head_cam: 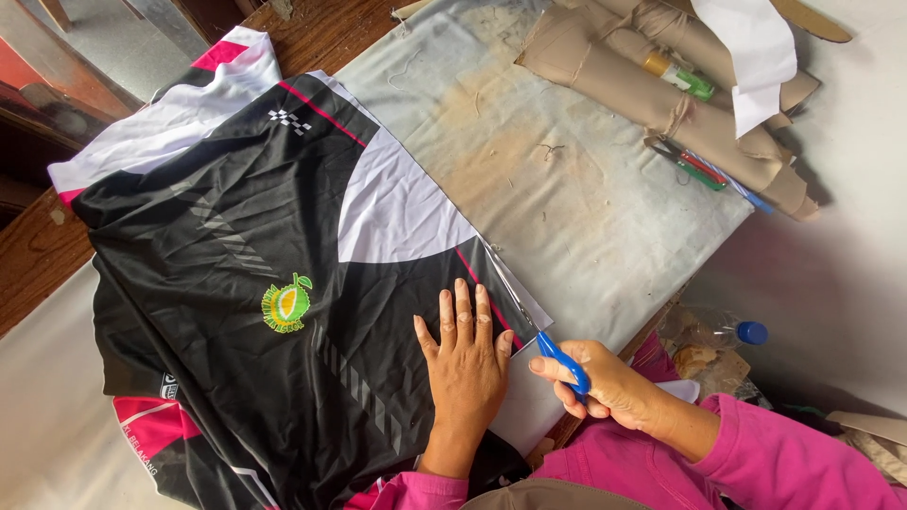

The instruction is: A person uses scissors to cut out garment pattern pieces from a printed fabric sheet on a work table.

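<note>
The black printed fabric (246,312) lies spread over the grey cloth-covered table (586,217), with a white curved panel and pink stripes near its right edge. The left hand (465,364) rests flat and open on the fabric, fingers spread, just beside that edge. The right hand (605,382) is closed around the blue handles of the scissors (534,326), and the blades run along the fabric edge, very near the left fingertips.

I think the risk is here: if the left hand lets go its pressure, the smooth fabric may slide and the cut may go into the pink stripe. The fingers are also close to the blades.

Farther from the fabric, at the far side of the table, lie brown paper rolls (652,94) and a second pair of scissors (688,162). A plastic bottle (723,332) stands near the right hand.
</note>
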